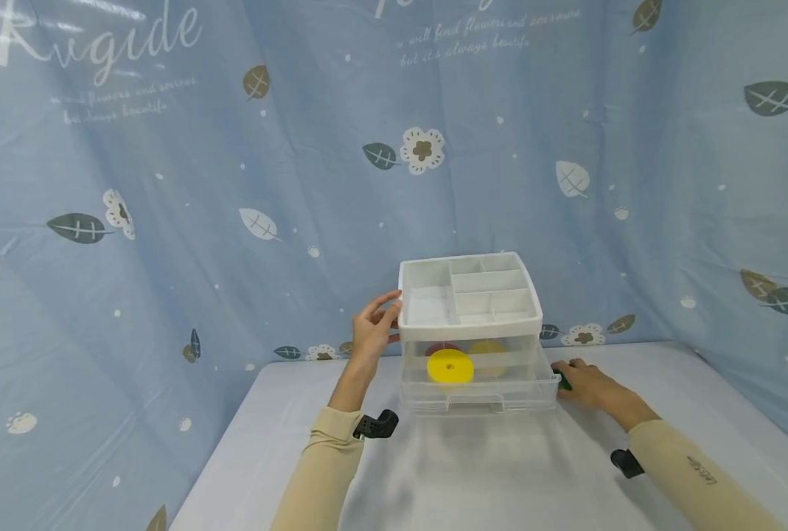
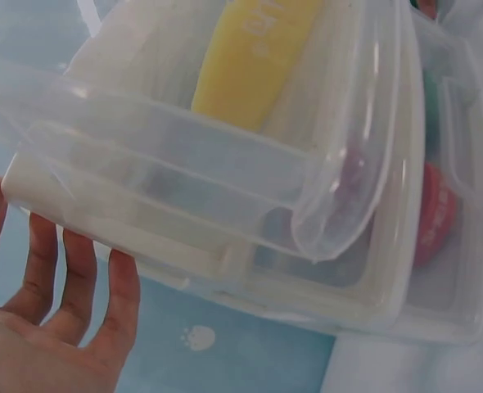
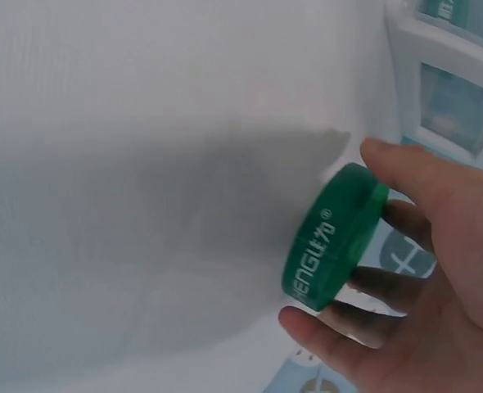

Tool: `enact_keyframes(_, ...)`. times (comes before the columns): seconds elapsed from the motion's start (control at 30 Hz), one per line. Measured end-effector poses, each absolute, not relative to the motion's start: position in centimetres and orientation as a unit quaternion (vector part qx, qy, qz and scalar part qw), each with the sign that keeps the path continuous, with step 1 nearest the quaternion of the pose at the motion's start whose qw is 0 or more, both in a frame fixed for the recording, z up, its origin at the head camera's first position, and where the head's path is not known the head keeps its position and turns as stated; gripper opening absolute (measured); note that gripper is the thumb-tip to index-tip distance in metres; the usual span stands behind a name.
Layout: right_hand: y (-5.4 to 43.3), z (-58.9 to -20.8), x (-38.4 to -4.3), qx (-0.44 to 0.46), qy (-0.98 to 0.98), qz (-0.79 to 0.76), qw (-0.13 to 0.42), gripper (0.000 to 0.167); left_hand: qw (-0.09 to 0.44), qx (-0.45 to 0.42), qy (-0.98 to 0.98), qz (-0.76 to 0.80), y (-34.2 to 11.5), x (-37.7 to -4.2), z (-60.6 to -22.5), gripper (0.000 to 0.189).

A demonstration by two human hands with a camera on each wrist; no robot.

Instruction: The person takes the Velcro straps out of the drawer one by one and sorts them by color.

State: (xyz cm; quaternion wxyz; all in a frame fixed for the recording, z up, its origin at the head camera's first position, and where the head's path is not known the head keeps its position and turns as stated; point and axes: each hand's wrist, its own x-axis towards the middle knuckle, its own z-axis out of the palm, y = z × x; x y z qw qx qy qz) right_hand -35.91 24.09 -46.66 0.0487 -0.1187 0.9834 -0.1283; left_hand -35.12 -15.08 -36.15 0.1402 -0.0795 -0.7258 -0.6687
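Note:
A white desktop storage box (image 1: 469, 330) stands on the table, its top divided into compartments, with a clear drawer (image 1: 533, 396) pulled out below. Through the clear plastic show a yellow disc (image 1: 450, 366), a second yellow disc (image 1: 489, 361) and a red disc (image 2: 434, 214). My left hand (image 1: 370, 332) touches the left side of the box, fingers spread along the white edge (image 2: 86, 221). To the right of the drawer, my right hand (image 1: 593, 387) holds a green disc (image 3: 331, 237) between thumb and fingers, white lettering on its rim. The disc stands tilted close to the tabletop.
A white cloth (image 1: 473, 479) covers the table. Behind it hangs a blue curtain (image 1: 327, 184) printed with leaves and flowers. In the right wrist view, the white frame of the box (image 3: 446, 37) shows at upper right.

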Motion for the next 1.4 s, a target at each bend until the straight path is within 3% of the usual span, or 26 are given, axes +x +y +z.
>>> enact_keyframes(0.2,24.5,-46.0,-36.0,-0.119,0.982,-0.126,0.075,0.076,0.137,-0.081,-0.724,-0.671,-14.8,-35.1,-36.2,0.029)
enact_keyframes(0.57,24.8,-43.8,-35.7,-0.162,0.971,-0.127,0.123,0.068,0.132,-0.078,-0.723,-0.673,-14.7,-35.1,-36.1,0.030)
enact_keyframes(0.87,24.5,-42.0,-34.9,-0.155,0.966,-0.121,0.170,0.072,0.127,-0.077,-0.721,-0.677,-15.0,-35.3,-36.2,0.029)
enact_keyframes(1.4,23.5,-38.2,-33.8,-0.202,0.959,-0.105,0.169,0.059,0.129,-0.074,-0.724,-0.673,-15.3,-35.3,-36.1,0.029)
